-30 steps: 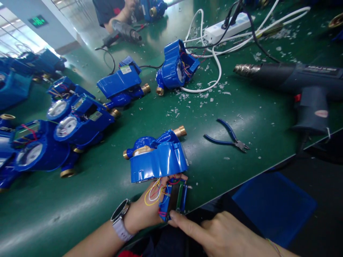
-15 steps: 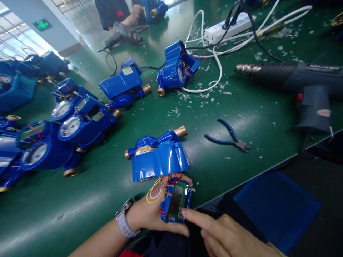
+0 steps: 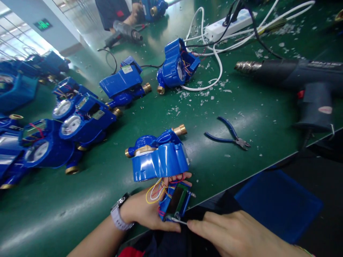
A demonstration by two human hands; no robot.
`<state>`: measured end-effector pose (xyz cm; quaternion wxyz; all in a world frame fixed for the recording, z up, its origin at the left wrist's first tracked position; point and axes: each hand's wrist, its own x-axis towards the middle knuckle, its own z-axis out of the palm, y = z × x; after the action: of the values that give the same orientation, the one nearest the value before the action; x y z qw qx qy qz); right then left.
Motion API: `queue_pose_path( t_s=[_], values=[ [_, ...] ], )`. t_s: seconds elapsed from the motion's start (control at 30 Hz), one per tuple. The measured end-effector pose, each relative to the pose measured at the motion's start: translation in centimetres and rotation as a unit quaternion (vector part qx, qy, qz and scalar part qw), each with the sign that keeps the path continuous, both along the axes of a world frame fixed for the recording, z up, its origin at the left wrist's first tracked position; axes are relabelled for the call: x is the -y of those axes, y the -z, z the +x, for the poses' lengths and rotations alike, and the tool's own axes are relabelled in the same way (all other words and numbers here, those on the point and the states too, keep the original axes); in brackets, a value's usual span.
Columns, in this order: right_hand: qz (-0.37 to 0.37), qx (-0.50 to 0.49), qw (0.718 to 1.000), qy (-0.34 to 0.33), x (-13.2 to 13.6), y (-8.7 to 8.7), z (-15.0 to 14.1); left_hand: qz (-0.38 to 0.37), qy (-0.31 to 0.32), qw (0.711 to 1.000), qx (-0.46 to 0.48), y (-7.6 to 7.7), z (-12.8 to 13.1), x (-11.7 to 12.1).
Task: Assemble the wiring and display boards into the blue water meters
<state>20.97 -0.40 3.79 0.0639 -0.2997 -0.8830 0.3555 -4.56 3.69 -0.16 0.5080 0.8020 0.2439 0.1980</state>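
A blue water meter (image 3: 158, 155) with brass ends lies on the green table near the front edge. Coloured wires run from it to a small circuit board module (image 3: 175, 202) with a dark display. My left hand (image 3: 146, 210), with a watch on the wrist, is closed around that module just below the meter. My right hand (image 3: 230, 233) reaches in from the lower right. Its fingertips pinch a thin white wire or pin at the module's lower edge.
Blue pliers (image 3: 227, 137) lie right of the meter. A heat gun (image 3: 294, 76) rests at the right edge. Several more blue meters (image 3: 80, 121) crowd the left. A power strip (image 3: 230, 23) with white cables sits at the back. Another person (image 3: 118, 10) works at the far end.
The module has turned from edge-on so that its display faces up. My right hand has shifted right and now pinches a thin white piece at the module's lower edge.
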Motion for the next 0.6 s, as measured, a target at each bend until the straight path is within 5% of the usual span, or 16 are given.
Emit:
queue_pose_path(
  t_s=[0.13,0.37,0.6],
  values=[
    [0.001,0.013,1.0,0.004,0.1,0.0,-0.8,-0.005,-0.002,1.0,-0.021,0.0,0.0,-0.1],
    [0.131,0.012,0.991,0.012,0.1,-0.1,-2.3,0.023,-0.031,0.999,-0.021,0.2,0.0,0.2],
    [0.008,0.003,0.999,-0.044,-0.6,0.3,-2.5,0.006,-0.046,0.998,0.03,1.0,-0.1,0.5]
  ],
)
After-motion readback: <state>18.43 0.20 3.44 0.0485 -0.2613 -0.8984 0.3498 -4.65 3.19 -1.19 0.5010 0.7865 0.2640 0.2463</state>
